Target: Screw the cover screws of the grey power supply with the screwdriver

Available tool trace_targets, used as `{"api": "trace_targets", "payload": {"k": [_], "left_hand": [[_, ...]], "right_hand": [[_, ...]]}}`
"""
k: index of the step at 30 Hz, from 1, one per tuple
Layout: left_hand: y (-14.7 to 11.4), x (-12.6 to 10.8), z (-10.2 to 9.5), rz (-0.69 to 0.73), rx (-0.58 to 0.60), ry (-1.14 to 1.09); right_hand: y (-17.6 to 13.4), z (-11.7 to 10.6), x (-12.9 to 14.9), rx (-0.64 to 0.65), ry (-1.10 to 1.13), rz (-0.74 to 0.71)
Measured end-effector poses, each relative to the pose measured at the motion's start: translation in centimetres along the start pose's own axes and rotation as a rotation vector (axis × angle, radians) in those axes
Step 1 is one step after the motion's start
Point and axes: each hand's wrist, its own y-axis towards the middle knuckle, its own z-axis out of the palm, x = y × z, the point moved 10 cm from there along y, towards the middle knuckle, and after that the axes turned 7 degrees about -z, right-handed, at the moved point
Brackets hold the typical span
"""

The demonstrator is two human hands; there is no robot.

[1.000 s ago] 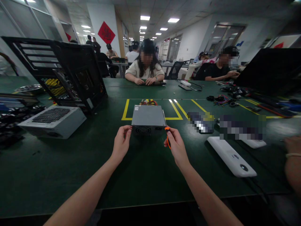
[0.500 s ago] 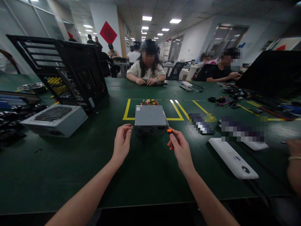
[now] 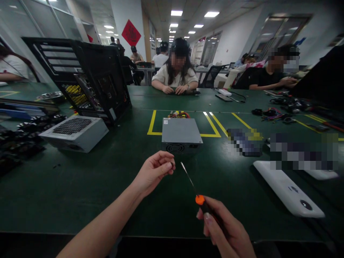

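Observation:
My right hand [image 3: 225, 225] is wrapped around the black and orange handle of a screwdriver [image 3: 200, 200]. The metal shaft points up and left, its tip apart from everything. My left hand [image 3: 158, 168] is closed in a pinch just in front of the power supply; a tiny dark thing may show at the fingertips, too small to name. The grey power supply [image 3: 181, 130] lies on the green table, its fan grille and socket side facing me. A bundle of coloured cables [image 3: 178, 114] comes out behind it.
A second power supply [image 3: 73, 132] sits at left, before a black computer case [image 3: 107, 82]. A white device [image 3: 287, 188] lies at right. Loose cables [image 3: 271, 113] are farther back right. Yellow tape [image 3: 154, 122] marks the table. A person [image 3: 176, 73] sits opposite.
My right hand has drawn the screwdriver back toward me, away from the power supply's right edge. My left hand has shifted right, in front of the power supply. The view has turned slightly left.

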Motion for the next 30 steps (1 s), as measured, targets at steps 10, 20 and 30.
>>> {"api": "trace_targets", "payload": {"k": [10,20,30], "left_hand": [[0.0,-0.2,1.0,0.012,0.126,-0.037],[-0.4,-1.2,1.5,0.039,0.207,0.248],[-0.6,0.7,2.5,-0.089,0.286,0.255]], "right_hand": [[0.1,1.2,-0.7,0.053,-0.035,0.000],[0.0,-0.1,1.1,0.014,-0.209,-0.193],[-0.9,1.2,-1.2,0.048,-0.076,-0.019]]}}
